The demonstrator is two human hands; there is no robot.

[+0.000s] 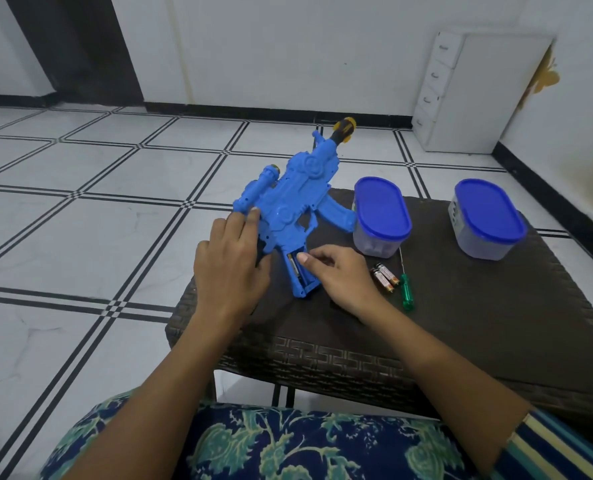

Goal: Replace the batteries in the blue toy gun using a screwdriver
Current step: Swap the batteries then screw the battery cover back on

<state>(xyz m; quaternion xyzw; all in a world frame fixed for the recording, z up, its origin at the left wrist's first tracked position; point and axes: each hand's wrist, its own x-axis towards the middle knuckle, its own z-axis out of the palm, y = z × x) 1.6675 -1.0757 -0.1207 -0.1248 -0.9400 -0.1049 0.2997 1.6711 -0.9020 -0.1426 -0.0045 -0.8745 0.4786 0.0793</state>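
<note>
On the brown wicker table (461, 323), the blue toy gun (288, 209) stands tilted, muzzle up and away from you, with its grip down on the tabletop. Your left hand (231, 268) is wrapped round the rear of the body, steadying it. The battery compartment (296, 268) in the grip is open, and one cell shows inside. Your right hand (343, 275) sits at the compartment rim, one fingertip touching the edge and the other fingers curled. Whether it pinches anything: cannot tell. Two loose batteries (385, 278) lie just beside the green-handled screwdriver (406, 294). Cover and screw: not located.

Risks, as judged:
- The loose batteries are round, so a knock to the table may roll them off.
- Spent and fresh cells look alike, so you could mix them.
- Polarity could be reversed on insertion.
- The gun balances on its grip. If your left hand slackens while the right pushes, it may tip toward the near lidded container (381, 216).
</note>
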